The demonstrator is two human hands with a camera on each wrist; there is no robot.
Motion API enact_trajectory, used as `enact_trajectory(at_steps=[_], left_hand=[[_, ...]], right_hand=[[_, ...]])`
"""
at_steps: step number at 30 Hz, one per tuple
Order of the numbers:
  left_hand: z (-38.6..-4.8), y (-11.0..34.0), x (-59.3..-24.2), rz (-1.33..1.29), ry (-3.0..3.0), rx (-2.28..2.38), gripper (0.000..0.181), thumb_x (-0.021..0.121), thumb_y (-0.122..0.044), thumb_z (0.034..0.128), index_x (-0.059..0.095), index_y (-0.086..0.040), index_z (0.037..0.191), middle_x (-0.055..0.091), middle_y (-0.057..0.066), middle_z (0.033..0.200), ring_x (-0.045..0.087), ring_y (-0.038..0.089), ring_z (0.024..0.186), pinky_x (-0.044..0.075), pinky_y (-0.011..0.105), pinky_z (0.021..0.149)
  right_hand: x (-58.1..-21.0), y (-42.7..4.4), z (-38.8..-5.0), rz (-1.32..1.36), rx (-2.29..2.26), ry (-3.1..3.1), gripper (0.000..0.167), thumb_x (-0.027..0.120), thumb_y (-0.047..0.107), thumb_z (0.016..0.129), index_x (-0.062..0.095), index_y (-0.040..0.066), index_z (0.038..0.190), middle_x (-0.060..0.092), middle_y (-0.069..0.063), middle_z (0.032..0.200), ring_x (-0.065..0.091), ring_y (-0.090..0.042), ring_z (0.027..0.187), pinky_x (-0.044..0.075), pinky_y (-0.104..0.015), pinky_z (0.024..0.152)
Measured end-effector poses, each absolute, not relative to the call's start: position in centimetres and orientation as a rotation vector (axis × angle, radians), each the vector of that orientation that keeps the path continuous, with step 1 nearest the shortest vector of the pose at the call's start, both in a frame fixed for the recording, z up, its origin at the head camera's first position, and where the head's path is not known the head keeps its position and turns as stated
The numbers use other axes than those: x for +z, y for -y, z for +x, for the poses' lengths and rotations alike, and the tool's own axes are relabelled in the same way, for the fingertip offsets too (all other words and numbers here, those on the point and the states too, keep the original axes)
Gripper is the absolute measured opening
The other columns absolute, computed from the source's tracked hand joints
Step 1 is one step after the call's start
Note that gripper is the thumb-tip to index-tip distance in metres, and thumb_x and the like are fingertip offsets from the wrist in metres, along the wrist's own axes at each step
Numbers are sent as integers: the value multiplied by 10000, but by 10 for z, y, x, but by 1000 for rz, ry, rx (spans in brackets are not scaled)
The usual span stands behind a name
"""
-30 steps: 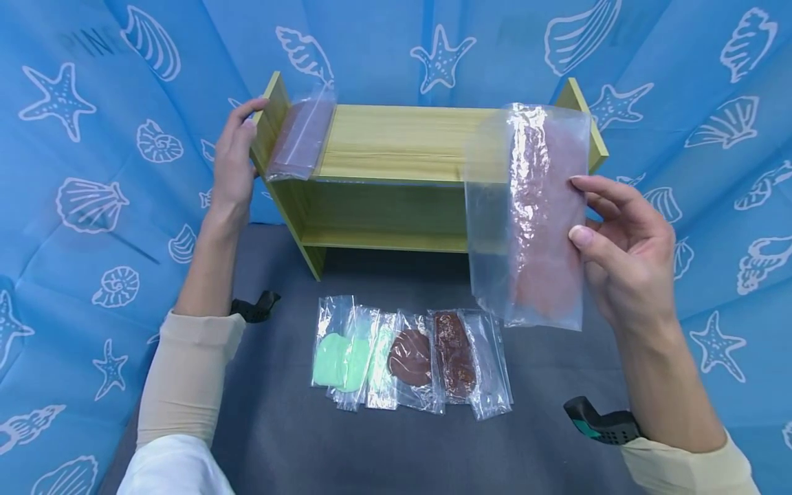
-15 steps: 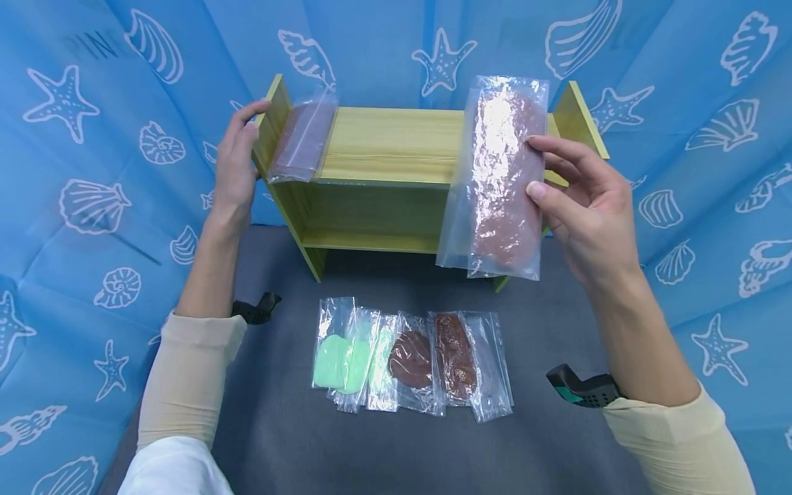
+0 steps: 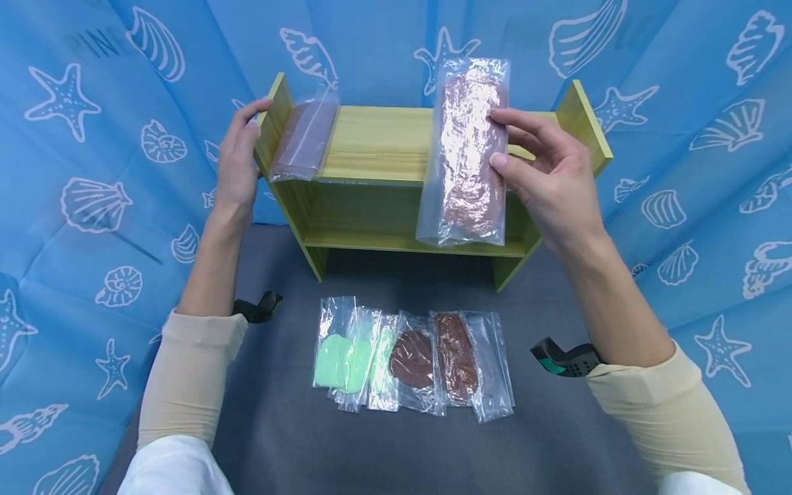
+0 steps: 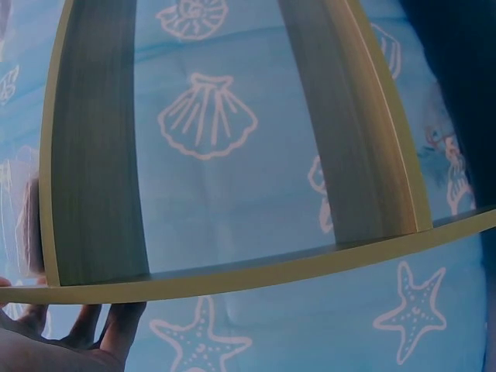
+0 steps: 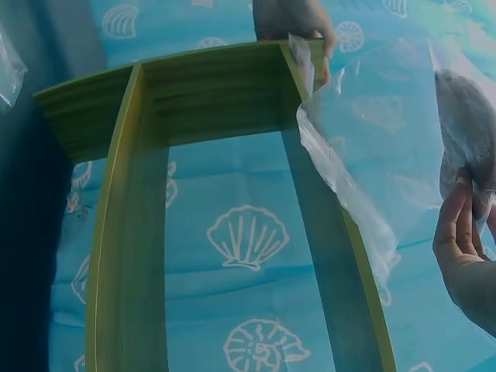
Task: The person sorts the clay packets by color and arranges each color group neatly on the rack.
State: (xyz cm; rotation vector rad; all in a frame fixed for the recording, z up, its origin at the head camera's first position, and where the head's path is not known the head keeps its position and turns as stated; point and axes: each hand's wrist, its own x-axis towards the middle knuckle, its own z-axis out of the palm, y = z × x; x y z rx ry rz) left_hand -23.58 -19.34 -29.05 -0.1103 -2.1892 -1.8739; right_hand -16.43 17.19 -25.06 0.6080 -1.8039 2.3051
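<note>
My right hand (image 3: 551,172) pinches a clear plastic bag (image 3: 473,151) by its right edge between thumb and fingers. Inside lies a long, flat reddish-brown slab. The bag hangs upright in front of the top board of a two-tier wooden shelf (image 3: 383,137), apart from it as far as I can tell. At the shelf's left side panel, my left hand (image 3: 240,155) holds on from outside, with fingertips at the panel's edge. A similar bag with a brown slab (image 3: 304,137) leans at the left end of the top board. In the right wrist view, the pinched bag (image 5: 372,132) partly covers the shelf.
On the grey table (image 3: 396,454), several clear bags lie overlapping in a row. They hold light green pieces (image 3: 340,361), a round brown piece (image 3: 411,359) and a long brown slab (image 3: 456,357). A blue seashell-patterned curtain (image 3: 93,172) surrounds the shelf.
My right hand has carried the pinched bag leftward and up, from the shelf's right end toward the middle of the top board. The left hand stays on the side panel.
</note>
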Motion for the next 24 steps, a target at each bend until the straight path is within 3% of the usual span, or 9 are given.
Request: enact_trajectory(at_steps=[10, 24], left_hand=[[-236, 193, -291, -122, 2190, -1866, 424, 336, -333, 1048, 512, -257, 1426, 426, 5, 1434, 432, 182, 1193, 354, 526, 954], [-237, 194, -291, -134, 2179, -1875, 420, 332, -324, 1055, 513, -249, 1427, 419, 8, 1453, 439, 192, 1185, 351, 540, 961]], right_hand=[[-250, -156, -187, 564, 2305, 1885, 399, 680, -102, 866, 658, 25, 1243, 532, -176, 1283, 652, -240, 867, 547, -253, 735], [-250, -133, -214, 501, 2284, 2029, 408, 725, -51, 862, 662, 66, 1248, 574, -136, 1252, 658, -261, 948, 555, -295, 791]])
